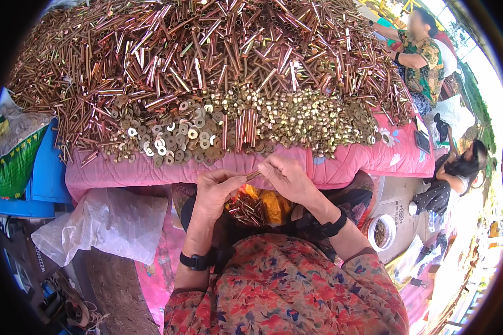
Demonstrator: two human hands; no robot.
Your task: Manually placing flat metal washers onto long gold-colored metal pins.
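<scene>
**Copper tubes heaped high, one short piece pinched between both hands**

Heap of copper-coloured tubes (207, 50) across the whole far side of the desk, piled loose and crossing at every angle. Under it, pink quilted cloth (341, 162) covering the desk (49, 173) and hanging over the near edge. Along the near foot of the heap, a band of brass-coloured nuts (307, 117) on the right and a spread of flat washers (173, 139) on the left, with a small upright bundle of tubes (246, 131) between the two. Below the desk on the left, crumpled clear plastic sheet (106, 220); on the right, small white bowl (383, 231) on the floor.

Seated at the far right corner of the desk, a person in a patterned top (425, 61); lower down on the right, another person (458, 167) crouched low.

In the lap, against orange fabric — a small pile of short tubes (248, 209), just below the hands. Left hand (215, 192) and right hand (288, 178), each with a black wrist strap, raised just in front of the desk's near edge. Between them, one short tube piece (254, 176) — fingers of both hands closed on it, left at its lower end, right at its upper end, thumbs pressed in.
</scene>
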